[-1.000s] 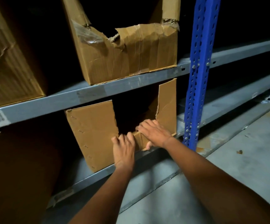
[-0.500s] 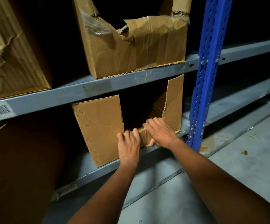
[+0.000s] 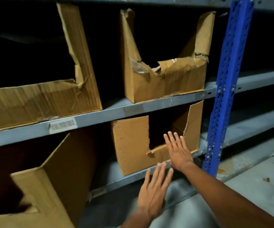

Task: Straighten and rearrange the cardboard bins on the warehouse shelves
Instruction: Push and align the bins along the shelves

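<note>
Head view, left to right: a large cardboard bin [image 3: 55, 191] juts out askew from the lower shelf [image 3: 116, 183]. The left hand [image 3: 152, 193], blurred, fingers straight, holds nothing, just short of the shelf edge. A cut-front bin [image 3: 131, 145] stands on the same shelf; the right hand [image 3: 179, 152] lies flat, fingers spread, against its low front. A blue upright [image 3: 221, 96] stands beyond.

A perforated blue steel upright [image 3: 226, 89] stood at the right of the racking, carrying grey metal shelf beams [image 3: 100, 116], one bearing a pale barcode label [image 3: 62, 125]. Below lay a worn grey concrete floor [image 3: 256, 193]. The shelf recesses were dark, the light dim.
</note>
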